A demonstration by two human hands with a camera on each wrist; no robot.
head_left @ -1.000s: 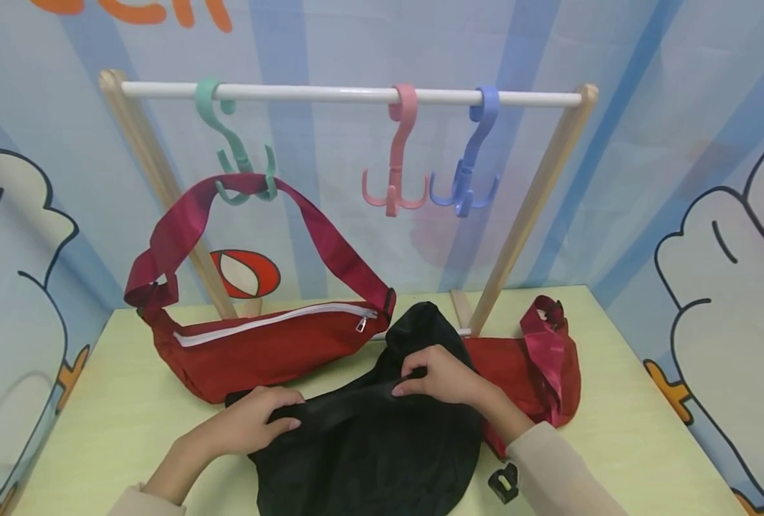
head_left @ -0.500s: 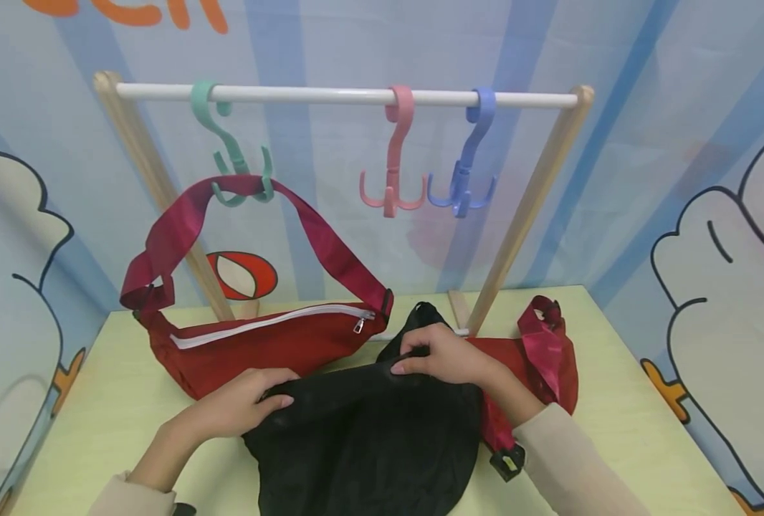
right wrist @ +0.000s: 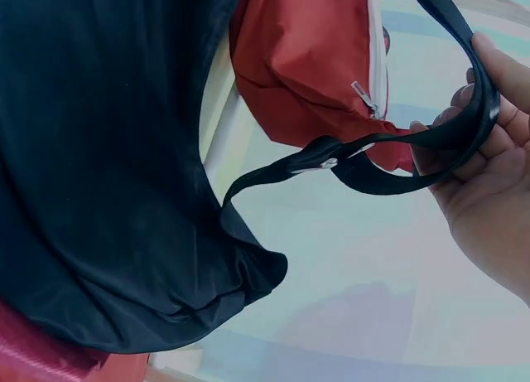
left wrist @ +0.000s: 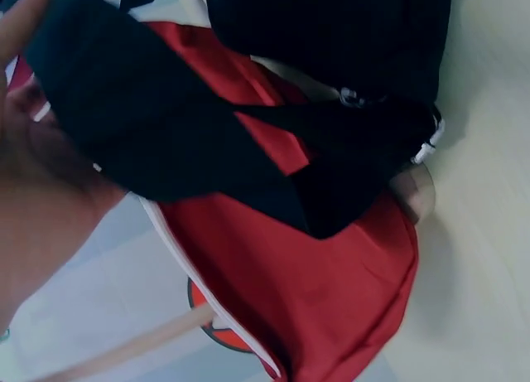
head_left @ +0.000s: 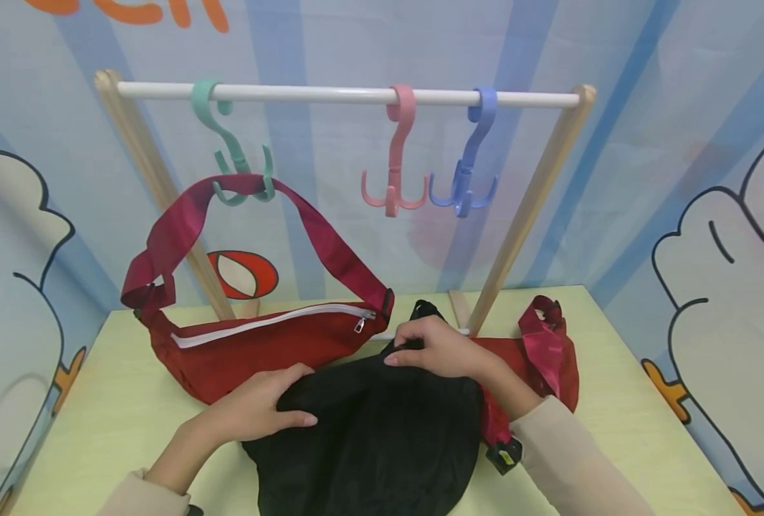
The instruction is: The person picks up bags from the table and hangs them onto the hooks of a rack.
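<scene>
A black bag [head_left: 369, 437] lies at the front of the table, its upper edge raised between both hands. My left hand [head_left: 262, 405] holds the wide black strap [left wrist: 141, 108], which crosses the palm between thumb and fingers in the left wrist view. At the bag's upper right, my right hand [head_left: 433, 347] grips a looped part of the strap [right wrist: 389, 142], with thumb and fingers round it in the right wrist view. Behind the left hand, a red waist bag [head_left: 279, 358] with a white zip hangs by its strap from the green hook [head_left: 234, 147].
A wooden rack with a white rail [head_left: 330, 94] stands at the back. On it hang a pink hook [head_left: 395, 154] and a blue hook [head_left: 469, 154]. Another red bag [head_left: 565, 365] lies beyond the right forearm, with a black buckle [head_left: 503, 455] nearer the front.
Both hands have moved up and away from the body, drawing the black bag's upper edge with them. The left hand has shifted slightly right, its thumb farther from the fingers. The buckle has moved back.
</scene>
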